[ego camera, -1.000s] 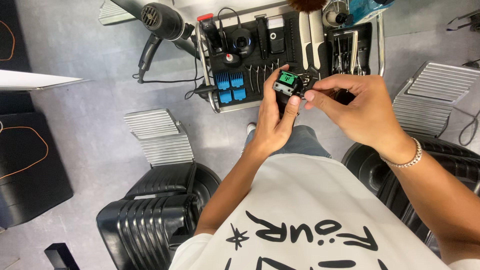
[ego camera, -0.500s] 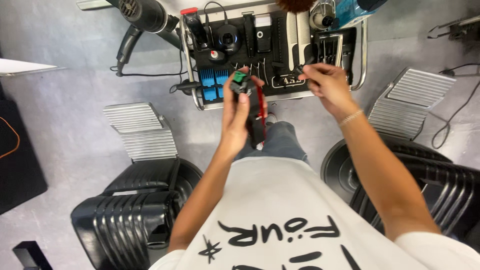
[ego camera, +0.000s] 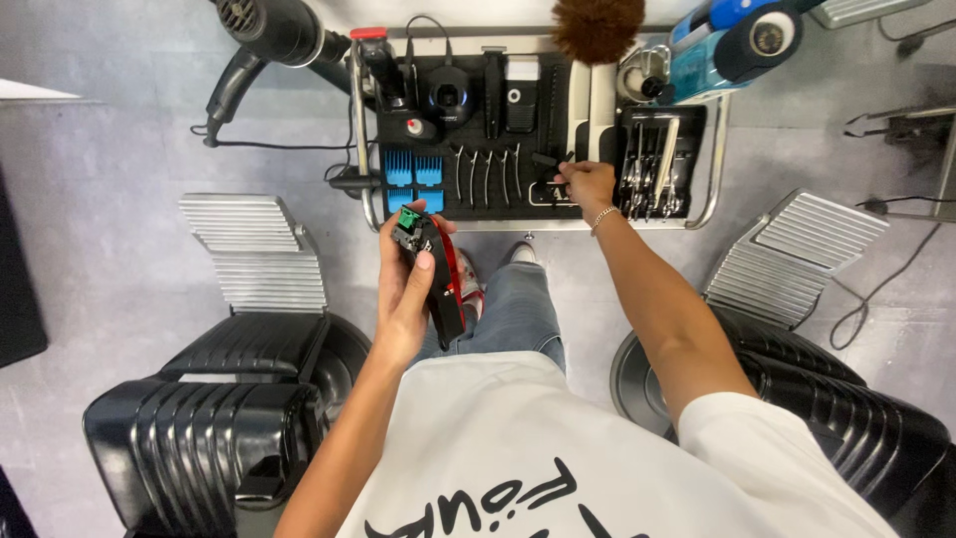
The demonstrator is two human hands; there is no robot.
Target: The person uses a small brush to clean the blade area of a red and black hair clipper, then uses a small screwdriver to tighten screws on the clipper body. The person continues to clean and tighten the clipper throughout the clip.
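Note:
My left hand holds a black and red hair clipper upright, its open head with a green part pointing at the cart. My right hand reaches out over the black tool tray of a barber cart, fingers pinched on a small dark part at the tray's front edge; what it is I cannot make out. A bracelet sits on that wrist. Combs, blue guards and scissors lie in the tray around it.
A black hair dryer hangs at the cart's left. A brown duster and a blue device sit on top. Black barber chairs with ribbed footrests flank me on both sides. Cables trail on the grey floor.
My right hand left the clipper and stretched out to the tray. My left hand drew the clipper back toward me and lowered it.

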